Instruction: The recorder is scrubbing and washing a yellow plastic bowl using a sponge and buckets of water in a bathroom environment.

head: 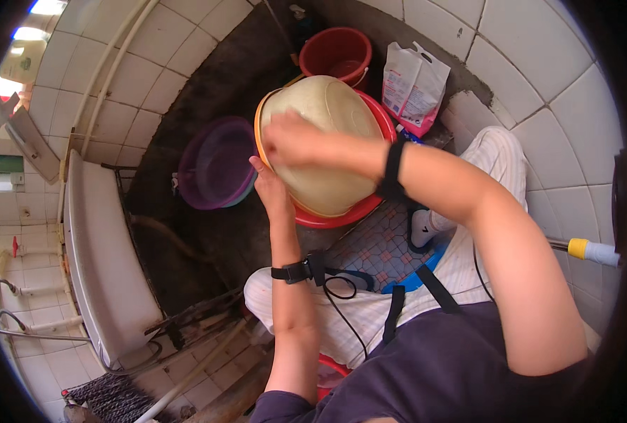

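Observation:
A cream plastic basin (326,103) with an orange rim is tipped on its side, its outer wall and base turned up towards me. Beneath it, a red basin (328,220) shows around the edge. My left hand (274,193) grips the cream basin's rim on the near left, thumb outside and fingers hidden behind. Across the cream wall, near the rim, lies my right hand (295,140). It is motion-blurred with its fingers curled, and whether anything is under them cannot be made out.
A purple basin (217,164) stands on the dark floor to the left, over a teal one (242,194). Beyond the work are a red bucket (336,50) and a white-and-pink plastic bag (414,87). A white trough-like sink (112,254) runs along the left; a mop (110,399) lies below.

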A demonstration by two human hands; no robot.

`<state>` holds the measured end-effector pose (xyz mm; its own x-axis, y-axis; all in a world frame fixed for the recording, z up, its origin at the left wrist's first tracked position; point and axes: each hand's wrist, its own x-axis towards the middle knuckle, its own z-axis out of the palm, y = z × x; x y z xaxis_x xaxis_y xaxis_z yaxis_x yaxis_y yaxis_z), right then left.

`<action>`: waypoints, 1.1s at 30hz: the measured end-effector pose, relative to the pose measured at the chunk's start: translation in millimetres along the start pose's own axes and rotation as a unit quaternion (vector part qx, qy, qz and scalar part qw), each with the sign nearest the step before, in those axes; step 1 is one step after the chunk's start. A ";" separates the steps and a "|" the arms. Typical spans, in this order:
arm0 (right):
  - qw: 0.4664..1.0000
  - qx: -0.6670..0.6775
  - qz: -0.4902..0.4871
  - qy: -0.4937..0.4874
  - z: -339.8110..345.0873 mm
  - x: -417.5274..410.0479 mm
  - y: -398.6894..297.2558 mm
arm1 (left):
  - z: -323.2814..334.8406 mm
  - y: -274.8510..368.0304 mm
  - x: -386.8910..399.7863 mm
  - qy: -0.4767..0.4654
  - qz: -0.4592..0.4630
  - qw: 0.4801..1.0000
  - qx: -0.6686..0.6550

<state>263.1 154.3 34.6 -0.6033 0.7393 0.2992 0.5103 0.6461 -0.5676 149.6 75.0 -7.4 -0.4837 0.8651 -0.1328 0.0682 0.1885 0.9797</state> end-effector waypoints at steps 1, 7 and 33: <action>0.996 -0.051 -0.066 0.008 12.1 -21.3 -10.5 | -1.8 -2.0 1.8 -0.008 0.001 1.000 -0.019; 0.983 -0.090 -0.051 0.152 20.5 -0.7 -0.6 | 9.7 5.1 -6.5 -0.011 0.014 0.999 -0.034; 0.982 -0.093 0.021 0.163 10.2 24.0 15.1 | 10.9 8.4 -1.0 -0.042 0.022 0.997 -0.056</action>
<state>250.0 179.8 25.4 -0.3662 0.7678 0.5257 0.6516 0.6149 -0.4442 160.1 80.8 -0.6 -0.4069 0.9083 -0.0969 -0.0123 0.1006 0.9949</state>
